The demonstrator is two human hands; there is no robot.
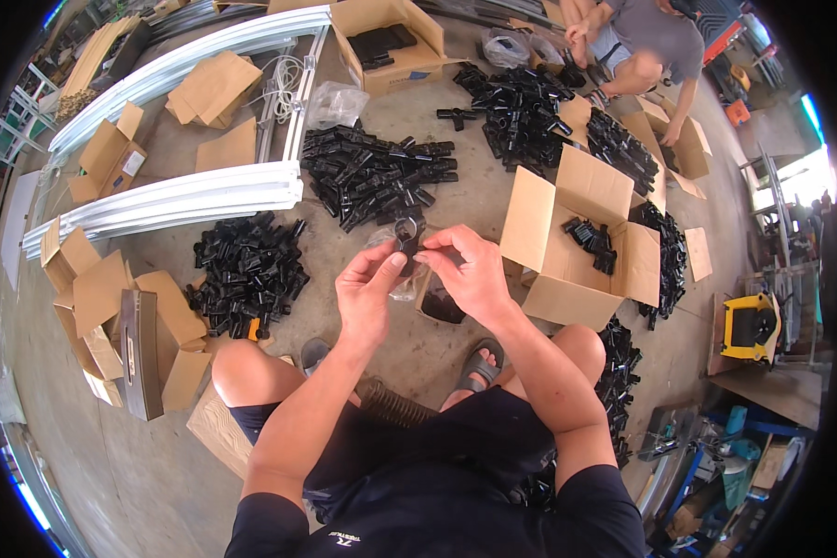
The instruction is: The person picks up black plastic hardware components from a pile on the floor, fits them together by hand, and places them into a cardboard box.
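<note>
Between my hands, in front of my knees, a black pipe fitting (406,232) is held up with its round open end facing upward. My left hand (370,286) is closed, its thumb and fingers gripping the fitting. Against the fitting's right side, my right hand (470,274) pinches thumb and finger together; anything small between them cannot be made out. Just below the hands, a small open box (440,307) with dark contents stands on the floor. Clear plastic (403,288) shows partly behind my left fingers. A large pile of black fittings (377,177) lies beyond my hands.
More black fittings are heaped at left (246,274) and far right (521,107). An open carton (572,293) holding several fittings stands right. White metal frames (177,195) and cut cardboard (172,325) lie left. Another person (656,46) crouches at the back right, reaching toward a box.
</note>
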